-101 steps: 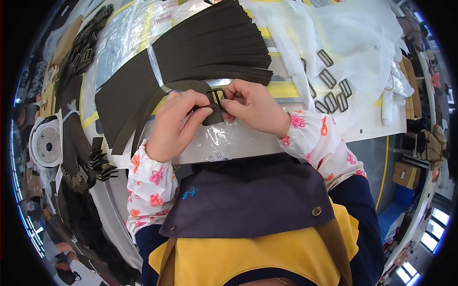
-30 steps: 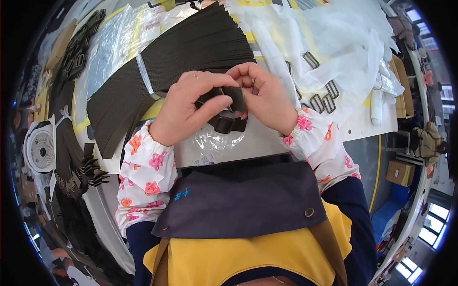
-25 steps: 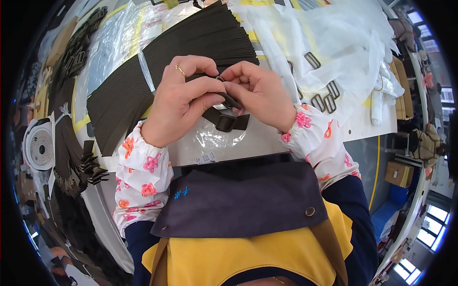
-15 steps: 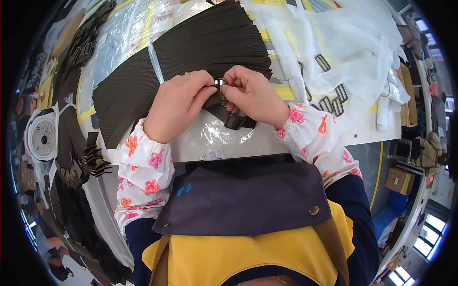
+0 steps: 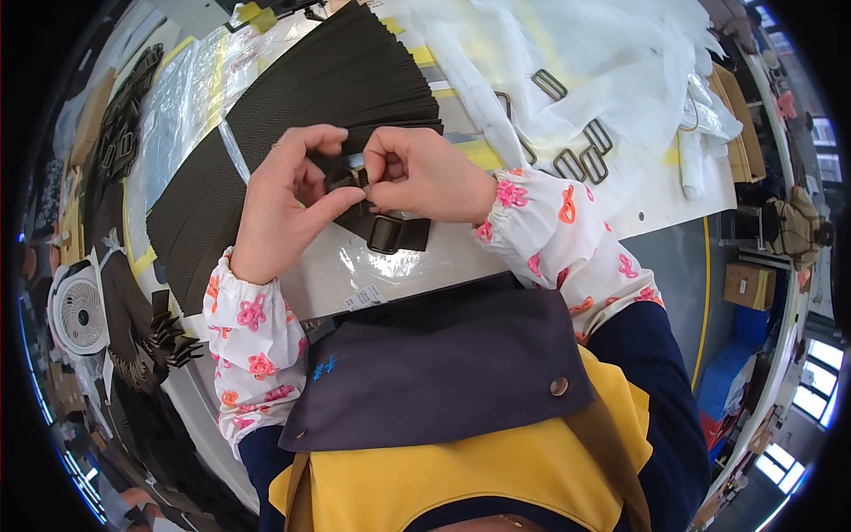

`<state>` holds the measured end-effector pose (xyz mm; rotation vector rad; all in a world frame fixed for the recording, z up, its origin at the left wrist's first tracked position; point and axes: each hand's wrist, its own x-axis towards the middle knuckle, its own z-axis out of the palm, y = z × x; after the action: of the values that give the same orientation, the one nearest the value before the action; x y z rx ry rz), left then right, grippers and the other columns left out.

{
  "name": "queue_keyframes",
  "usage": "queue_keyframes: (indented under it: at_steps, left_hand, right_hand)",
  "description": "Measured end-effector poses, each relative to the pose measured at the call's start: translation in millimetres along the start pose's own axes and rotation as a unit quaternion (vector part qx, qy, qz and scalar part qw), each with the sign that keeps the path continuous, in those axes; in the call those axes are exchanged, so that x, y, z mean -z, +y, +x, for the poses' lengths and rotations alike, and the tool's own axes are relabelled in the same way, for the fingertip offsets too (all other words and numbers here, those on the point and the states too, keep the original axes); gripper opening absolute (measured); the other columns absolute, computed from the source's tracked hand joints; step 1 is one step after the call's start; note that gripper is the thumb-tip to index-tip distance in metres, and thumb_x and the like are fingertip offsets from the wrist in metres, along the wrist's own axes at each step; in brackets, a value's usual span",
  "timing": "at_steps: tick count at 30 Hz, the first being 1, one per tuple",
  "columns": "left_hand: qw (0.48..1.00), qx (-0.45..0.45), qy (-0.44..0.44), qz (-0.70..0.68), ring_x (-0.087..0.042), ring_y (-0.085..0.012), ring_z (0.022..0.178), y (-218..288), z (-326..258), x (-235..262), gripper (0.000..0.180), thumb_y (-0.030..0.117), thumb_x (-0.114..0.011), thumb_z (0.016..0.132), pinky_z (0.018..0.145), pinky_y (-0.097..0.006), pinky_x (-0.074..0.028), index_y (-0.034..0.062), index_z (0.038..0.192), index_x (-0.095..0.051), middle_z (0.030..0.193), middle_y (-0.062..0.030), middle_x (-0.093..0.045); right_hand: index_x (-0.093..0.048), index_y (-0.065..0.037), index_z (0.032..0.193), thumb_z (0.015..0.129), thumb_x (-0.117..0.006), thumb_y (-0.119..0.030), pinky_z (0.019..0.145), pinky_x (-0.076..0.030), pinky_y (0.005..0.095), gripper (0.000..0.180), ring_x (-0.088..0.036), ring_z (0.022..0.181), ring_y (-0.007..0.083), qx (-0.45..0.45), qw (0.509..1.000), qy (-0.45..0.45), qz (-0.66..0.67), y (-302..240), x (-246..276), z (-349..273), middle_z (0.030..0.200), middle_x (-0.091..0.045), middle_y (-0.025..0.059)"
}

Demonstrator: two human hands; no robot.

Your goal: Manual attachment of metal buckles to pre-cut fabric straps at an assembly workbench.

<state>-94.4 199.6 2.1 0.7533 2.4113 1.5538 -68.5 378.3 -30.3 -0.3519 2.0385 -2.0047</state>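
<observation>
just on the person's side of the fan-shaped strap stack (image 5: 292,93), the left hand (image 5: 288,202) spreads its forefinger and thumb wide beside a dark strap (image 5: 340,173); whether its other fingers grip that strap cannot be told. the right hand (image 5: 430,177) pinches narrowly on a partly hidden metal buckle (image 5: 362,176). a second buckle (image 5: 386,235) lies nearer the person than the stack, with loose buckles (image 5: 550,84) to the stack's right.

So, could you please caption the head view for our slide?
Two bare hands at a dark-brown, leather-like strap and bronze rectangular metal buckle, beside fanned dark-brown strips.
</observation>
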Motion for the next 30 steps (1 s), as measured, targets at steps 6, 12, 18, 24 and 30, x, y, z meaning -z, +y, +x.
queue_keyframes:
  at_steps: [6, 12, 18, 24, 30]
  left_hand:
    - [0.965, -0.124, -0.139, 0.187, -0.051, -0.0238, 0.055, 0, 9, -8, 0.024, 0.019, -0.07, 0.07, 0.05, -0.03, -0.041, 0.0028, 0.084, -0.061, 0.067, -0.0084, -0.054]
    - [0.958, -0.11, -0.225, 0.143, -0.056, -0.0252, 0.054, 0, 8, -14, 0.017, 0.02, -0.066, 0.073, 0.05, -0.03, -0.044, 0.0034, 0.077, -0.065, 0.064, -0.0098, -0.06]
    - [0.952, -0.176, -0.023, 0.248, -0.055, -0.0229, 0.065, 4, 21, -30, 0.018, 0.002, -0.065, 0.07, 0.059, -0.03, -0.045, 0.0034, 0.088, -0.063, 0.078, -0.0073, -0.059]
    - [0.908, -0.239, 0.028, 0.343, -0.053, -0.0239, 0.077, 1, 24, -39, 0.028, 0.003, -0.067, 0.066, 0.067, -0.032, -0.044, 0.0066, 0.092, -0.06, 0.09, -0.006, -0.055]
    - [0.88, -0.267, 0.02, 0.393, -0.054, -0.0223, 0.075, -5, 25, -38, 0.025, 0.002, -0.066, 0.065, 0.065, -0.031, -0.045, 0.0074, 0.089, -0.061, 0.089, -0.0045, -0.055]
  right_hand:
    - [-0.046, -0.002, 0.075, 0.069, -0.059, -0.002, 0.051, -0.038, 0.0214, 0.014, -0.045, 0.055, 0.0073, 0.036, 0.984, 0.079, -0.157, -12, 21, -35, 0.062, -0.049, 0.0012]
    - [-0.053, -0.001, 0.084, 0.073, -0.062, -0.004, 0.055, -0.043, 0.025, 0.014, -0.052, 0.058, 0.0122, 0.056, 0.909, 0.205, -0.358, -8, 68, -95, 0.068, -0.054, 0.0053]
    - [-0.053, -0.003, 0.084, 0.07, -0.066, -0.011, 0.057, -0.044, 0.0325, 0.021, -0.056, 0.065, 0.0254, -0.072, 0.743, 0.268, -0.609, -5, 120, -137, 0.075, -0.057, 0.0099]
    - [-0.054, 0.0, 0.083, 0.072, -0.065, -0.008, 0.056, -0.043, 0.031, 0.018, -0.055, 0.061, 0.0237, -0.088, 0.834, 0.233, -0.493, -2, 133, -130, 0.065, -0.055, 0.0101]
    - [-0.058, 0.004, 0.096, 0.082, -0.057, -0.003, 0.058, -0.044, 0.0195, 0.015, -0.053, 0.061, 0.0081, 0.057, 0.904, 0.276, -0.323, -29, 103, -97, 0.07, -0.056, 0.0022]
